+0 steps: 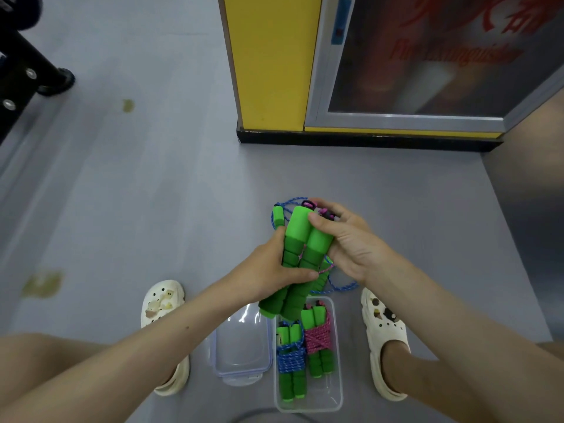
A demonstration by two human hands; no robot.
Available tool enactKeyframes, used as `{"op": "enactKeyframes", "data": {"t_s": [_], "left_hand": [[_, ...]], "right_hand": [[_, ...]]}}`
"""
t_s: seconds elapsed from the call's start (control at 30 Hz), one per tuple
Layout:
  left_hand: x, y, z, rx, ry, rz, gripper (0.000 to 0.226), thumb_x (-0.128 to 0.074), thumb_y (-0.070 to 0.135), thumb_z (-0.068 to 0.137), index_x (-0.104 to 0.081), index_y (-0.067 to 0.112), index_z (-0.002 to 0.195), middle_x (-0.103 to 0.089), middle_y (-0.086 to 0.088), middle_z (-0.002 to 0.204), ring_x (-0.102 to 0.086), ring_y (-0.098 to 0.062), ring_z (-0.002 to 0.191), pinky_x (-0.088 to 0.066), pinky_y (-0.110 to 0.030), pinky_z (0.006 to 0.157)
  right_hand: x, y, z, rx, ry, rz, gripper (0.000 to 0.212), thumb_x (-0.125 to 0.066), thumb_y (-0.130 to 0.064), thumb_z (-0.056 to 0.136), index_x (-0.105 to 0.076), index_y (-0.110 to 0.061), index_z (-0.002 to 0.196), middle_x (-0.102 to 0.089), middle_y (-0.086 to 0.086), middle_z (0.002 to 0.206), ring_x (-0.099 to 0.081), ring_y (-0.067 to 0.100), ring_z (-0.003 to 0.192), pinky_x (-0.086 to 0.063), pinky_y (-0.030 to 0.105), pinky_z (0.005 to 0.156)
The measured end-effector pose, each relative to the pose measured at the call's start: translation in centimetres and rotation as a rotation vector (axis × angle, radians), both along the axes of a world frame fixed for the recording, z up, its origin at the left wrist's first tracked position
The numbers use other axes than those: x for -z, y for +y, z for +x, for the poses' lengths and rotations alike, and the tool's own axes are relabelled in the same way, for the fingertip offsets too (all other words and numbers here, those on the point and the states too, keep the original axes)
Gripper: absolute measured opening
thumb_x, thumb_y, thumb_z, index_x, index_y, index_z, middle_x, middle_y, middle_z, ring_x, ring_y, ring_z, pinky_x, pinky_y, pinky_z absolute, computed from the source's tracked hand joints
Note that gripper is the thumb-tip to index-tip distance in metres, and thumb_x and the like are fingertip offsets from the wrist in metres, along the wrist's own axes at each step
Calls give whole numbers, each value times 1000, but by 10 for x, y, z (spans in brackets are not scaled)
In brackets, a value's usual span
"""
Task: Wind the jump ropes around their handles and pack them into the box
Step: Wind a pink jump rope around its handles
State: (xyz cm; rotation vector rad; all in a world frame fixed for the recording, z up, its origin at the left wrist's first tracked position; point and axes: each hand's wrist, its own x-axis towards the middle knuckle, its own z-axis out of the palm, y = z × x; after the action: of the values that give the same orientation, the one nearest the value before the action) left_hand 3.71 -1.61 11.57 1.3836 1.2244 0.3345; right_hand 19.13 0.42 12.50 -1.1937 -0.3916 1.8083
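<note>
Head view: left grip (pixel 274 270) clenched round green foam handles (pixel 300 236), right grip (pixel 348 242) pinching their top ends, just above clear box (pixel 323 398); blue rope (pixel 341 286) dangles loose under right grip w/ pink strand (pixel 324 271) mixed in, so cords prob tangle or unwind if either loosens.

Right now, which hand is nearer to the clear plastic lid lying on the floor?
Left. The left hand, gripping the green foam handles, is almost directly over the clear plastic lid; the right hand holds the handles' other side, farther off.
</note>
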Motion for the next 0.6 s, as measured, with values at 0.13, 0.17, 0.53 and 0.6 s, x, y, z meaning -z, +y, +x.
{"op": "enactKeyframes", "data": {"t_s": [0.13, 0.17, 0.53, 0.6], "left_hand": [[-2, 1, -1, 21, 1, -1, 55, -79, 31, 75, -42, 30, 116, -63, 14, 94, -63, -5, 88, -52, -23, 78], [-4, 0, -1, 35, 12, 6, 55, -78, 33, 76, -41, 31, 116, -62, 15, 92, -61, -2, 85, -50, -18, 73], [-12, -2, 1, -181, -395, -482, 32, -70, 15, 81, -60, 12, 111, -73, -3, 89, -71, -23, 85, -57, -30, 65], [-13, -3, -1, -103, -395, -543, 25, -69, 16, 77, -64, 8, 101, -72, -12, 93, -69, -29, 85, -58, -33, 69]], "right_hand": [[1, 1, 0, 24, 4, -19, 25, -61, -1, 84, -62, -8, 108, -67, 10, 90, -68, 20, 76, -60, 36, 68], [1, 0, 0, 28, 3, -27, 26, -62, -1, 83, -62, -8, 108, -67, 11, 90, -68, 21, 76, -60, 36, 69], [-2, 5, 0, 38, -3, -22, 28, -65, -1, 76, -62, 0, 104, -65, 15, 89, -64, 28, 83, -56, 46, 77], [-1, 5, 0, 39, -1, -17, 31, -65, -2, 77, -61, 0, 108, -65, 14, 89, -64, 27, 84, -55, 46, 79]]}}
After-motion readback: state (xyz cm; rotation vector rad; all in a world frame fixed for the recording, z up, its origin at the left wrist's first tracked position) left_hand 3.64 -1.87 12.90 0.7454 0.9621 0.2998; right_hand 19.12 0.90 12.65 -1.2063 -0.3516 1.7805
